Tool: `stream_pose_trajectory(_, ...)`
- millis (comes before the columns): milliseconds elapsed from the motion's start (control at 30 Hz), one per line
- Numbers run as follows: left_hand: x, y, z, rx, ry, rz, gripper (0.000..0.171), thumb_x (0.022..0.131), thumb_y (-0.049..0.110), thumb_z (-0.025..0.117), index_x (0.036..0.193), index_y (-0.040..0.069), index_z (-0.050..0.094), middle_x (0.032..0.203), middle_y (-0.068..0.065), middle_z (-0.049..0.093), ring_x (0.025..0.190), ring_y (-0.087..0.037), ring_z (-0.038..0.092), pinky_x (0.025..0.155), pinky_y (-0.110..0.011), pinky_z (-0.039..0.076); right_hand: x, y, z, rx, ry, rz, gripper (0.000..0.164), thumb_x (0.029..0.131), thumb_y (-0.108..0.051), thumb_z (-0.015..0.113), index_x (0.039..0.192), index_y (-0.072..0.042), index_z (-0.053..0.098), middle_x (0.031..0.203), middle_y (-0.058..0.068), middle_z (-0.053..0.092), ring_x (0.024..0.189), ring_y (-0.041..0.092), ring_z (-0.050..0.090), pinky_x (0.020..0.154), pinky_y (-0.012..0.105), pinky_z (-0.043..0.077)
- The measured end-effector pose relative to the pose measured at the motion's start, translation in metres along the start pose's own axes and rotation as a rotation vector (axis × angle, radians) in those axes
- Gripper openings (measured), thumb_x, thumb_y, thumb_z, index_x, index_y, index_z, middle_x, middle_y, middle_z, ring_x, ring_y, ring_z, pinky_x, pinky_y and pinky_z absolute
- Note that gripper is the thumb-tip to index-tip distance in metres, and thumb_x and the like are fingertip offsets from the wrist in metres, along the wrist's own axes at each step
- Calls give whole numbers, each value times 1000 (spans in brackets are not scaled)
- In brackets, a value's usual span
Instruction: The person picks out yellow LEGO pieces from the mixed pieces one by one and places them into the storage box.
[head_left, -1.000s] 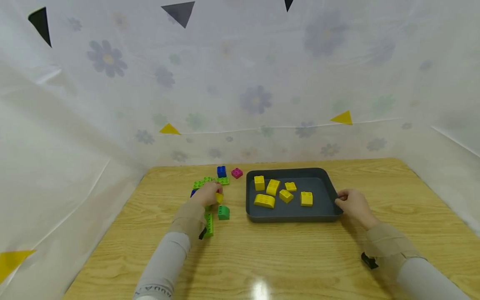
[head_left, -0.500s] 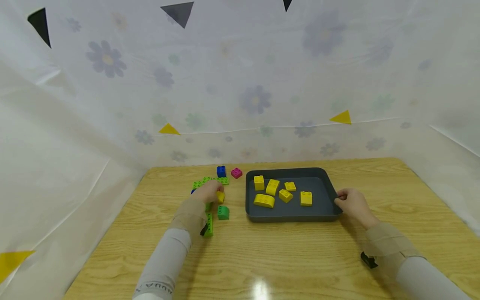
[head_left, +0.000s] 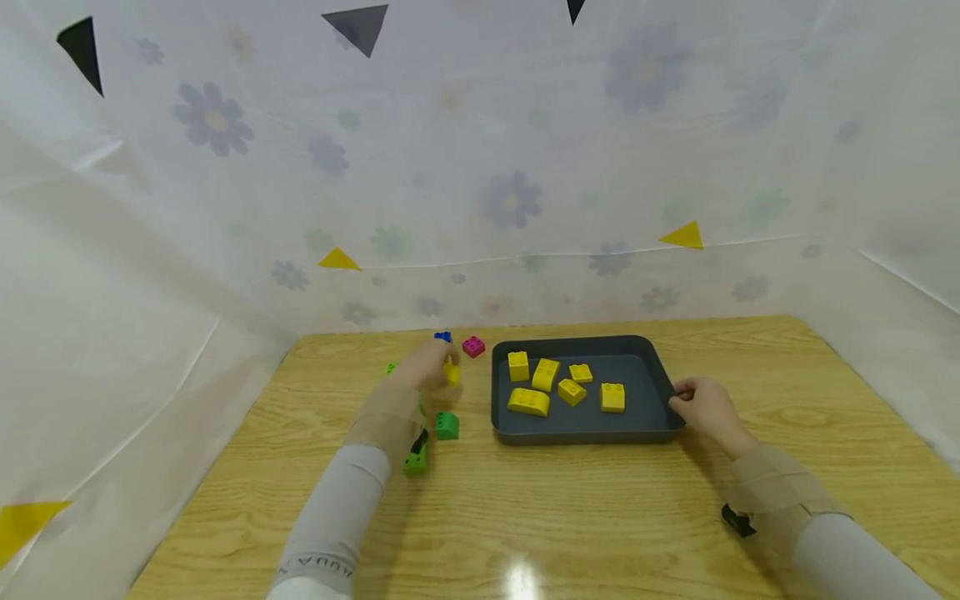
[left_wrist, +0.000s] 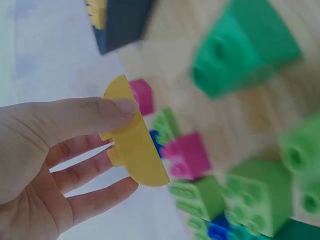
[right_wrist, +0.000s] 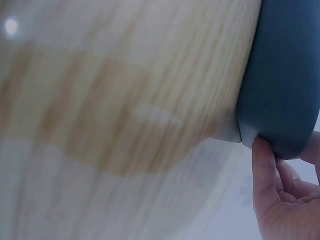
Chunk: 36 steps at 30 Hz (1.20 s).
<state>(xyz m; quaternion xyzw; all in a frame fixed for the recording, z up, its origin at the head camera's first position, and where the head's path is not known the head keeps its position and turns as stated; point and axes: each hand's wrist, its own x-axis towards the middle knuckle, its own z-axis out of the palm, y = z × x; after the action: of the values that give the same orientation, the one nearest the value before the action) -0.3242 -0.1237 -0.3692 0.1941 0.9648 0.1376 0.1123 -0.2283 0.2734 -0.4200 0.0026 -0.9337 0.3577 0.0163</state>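
In my left hand [head_left: 426,367] a yellow toy brick [left_wrist: 135,137] with a rounded side is pinched between thumb and fingers, lifted above the loose bricks. My right hand [head_left: 708,410] grips the right end of a dark grey tray [head_left: 592,437], its fingers at the corner in the right wrist view. Several yellow bricks [head_left: 528,402] lie spread inside the tray. Below my left hand are a green curved brick [head_left: 447,426] and a light green brick [head_left: 415,463]; my forearm hides part of this pile in the head view.
A magenta brick [head_left: 473,347] and a blue brick [head_left: 443,337] lie near the table's back edge. In the left wrist view, another magenta brick [left_wrist: 187,155] and several green ones crowd below the hand. A patterned white curtain [head_left: 510,200] encloses the wooden table [head_left: 570,517].
My left hand has risen from the pile with the yellow brick and moved slightly right and toward the back. The right hand and the tray stay where they were.
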Motion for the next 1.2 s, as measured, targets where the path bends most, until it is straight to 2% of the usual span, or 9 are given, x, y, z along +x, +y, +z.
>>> stream_pose_trajectory(67,3,8,-4,-27,3,3,37,76,-10,65,112,2,61,113,-15,56,93,-24,53,70,-30,50,0,-1,0,-5,3,-6,32,86,-1,51,107,23,51,93,33,56,82,39,56,63,39,50)
stream_pose_trajectory(167,4,23,-11,-52,10,-10,40,77,-7,67,115,4,60,118,-13,56,95,-23,53,73,-31,50,-1,-1,-1,-10,0,-8,31,86,-1,51,107,22,51,93,33,56,82,39,56,63,39,50)
stream_pose_trajectory(367,9,57,-17,-7,12,46,40,78,-2,68,116,6,59,120,-10,56,107,-24,53,84,-33,48,0,1,0,-16,-5,0,32,87,-2,51,108,22,51,94,33,56,82,39,56,62,38,50)
stream_pose_trajectory(533,14,84,-18,34,4,89,39,80,1,68,117,8,59,120,-8,56,105,-22,53,83,-31,48,1,3,0,8,-7,-10,33,87,-4,53,107,21,52,94,32,56,81,38,57,61,37,50)
stream_pose_trajectory(733,23,113,-11,88,-19,137,37,81,4,67,116,10,59,121,-5,56,103,-18,54,84,-28,48,2,9,-1,41,10,-39,32,86,-7,55,104,20,54,89,28,57,76,32,57,59,34,49)
stream_pose_trajectory(933,26,141,-2,91,-55,184,33,83,6,66,115,10,60,118,-4,57,98,-16,55,80,-25,48,-2,3,-2,20,-4,-18,32,86,-3,53,106,21,52,93,31,56,79,36,57,60,36,50)
stream_pose_trajectory(1100,25,159,10,133,-80,239,32,83,6,66,114,11,61,119,-2,57,100,-15,54,80,-23,48,-2,3,-2,-9,1,-15,30,87,-1,52,106,22,52,93,33,56,80,38,57,61,38,50)
stream_pose_trajectory(1200,27,167,19,131,-107,238,37,82,5,67,117,12,60,121,-1,56,102,-14,54,77,-22,48,-2,3,-2,-11,3,-18,30,86,-1,51,106,22,52,92,32,56,79,37,57,61,38,50)
